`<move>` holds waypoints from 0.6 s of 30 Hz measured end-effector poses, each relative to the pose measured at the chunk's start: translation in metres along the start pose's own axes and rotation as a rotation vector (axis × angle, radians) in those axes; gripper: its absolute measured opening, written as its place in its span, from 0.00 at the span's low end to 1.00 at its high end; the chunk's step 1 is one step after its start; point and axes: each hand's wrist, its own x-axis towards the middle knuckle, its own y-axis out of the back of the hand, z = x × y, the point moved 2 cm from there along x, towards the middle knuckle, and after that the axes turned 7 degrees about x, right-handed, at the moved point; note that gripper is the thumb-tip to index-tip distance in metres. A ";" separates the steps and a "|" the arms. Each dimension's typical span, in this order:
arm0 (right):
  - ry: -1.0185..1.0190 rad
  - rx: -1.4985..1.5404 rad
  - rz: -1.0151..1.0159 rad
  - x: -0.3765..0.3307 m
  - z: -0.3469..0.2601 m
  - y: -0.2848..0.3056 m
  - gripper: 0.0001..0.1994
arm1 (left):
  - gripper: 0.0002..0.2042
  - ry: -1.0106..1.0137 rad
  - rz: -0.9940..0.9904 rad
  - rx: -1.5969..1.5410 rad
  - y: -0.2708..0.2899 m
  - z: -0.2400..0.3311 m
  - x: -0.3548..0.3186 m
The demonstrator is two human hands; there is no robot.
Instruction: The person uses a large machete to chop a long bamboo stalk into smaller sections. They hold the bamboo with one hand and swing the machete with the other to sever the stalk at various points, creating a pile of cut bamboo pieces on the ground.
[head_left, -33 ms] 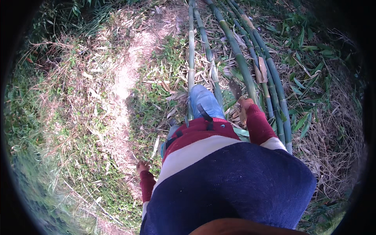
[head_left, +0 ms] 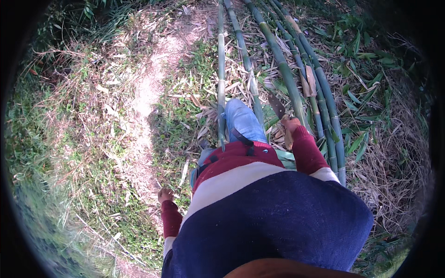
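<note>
My right hand (head_left: pixel 290 124) is closed round the handle of a machete (head_left: pixel 276 105). Its broad dark blade, with small holes in it, points up and left, away from me. Beneath the blade and hand lies a thick green bamboo pole (head_left: pixel 283 69). My left hand (head_left: pixel 166 195) hangs low over the grass with its fingers loosely apart, and I see nothing in it. A slimmer bamboo pole (head_left: pixel 221 69) runs along the left of my jeans-clad leg (head_left: pixel 243 120), its near end against my red hem. Another bamboo pole (head_left: pixel 244 53) passes behind that leg.
Several more bamboo poles (head_left: pixel 324 88) lie side by side on the right, with a dry tan sheath (head_left: pixel 309 82) on them. Leaf litter and green leaves surround them. A bare, sunlit strip of path (head_left: pixel 146 97) runs on the left between grassy patches.
The slimmer pole by my leg has shifted slightly left. My left hand has moved a little left, and the machete blade has swung slightly left and down.
</note>
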 end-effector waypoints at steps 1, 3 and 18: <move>0.040 0.001 0.041 0.010 0.032 -0.014 0.32 | 0.11 -0.009 0.034 0.102 0.003 0.019 0.021; 0.113 0.010 0.087 0.009 0.056 -0.029 0.31 | 0.16 -0.112 -0.008 0.213 0.006 0.061 0.062; -0.258 -0.420 -0.169 0.034 0.144 -0.104 0.33 | 0.39 -0.339 -0.712 0.920 -0.386 0.015 0.045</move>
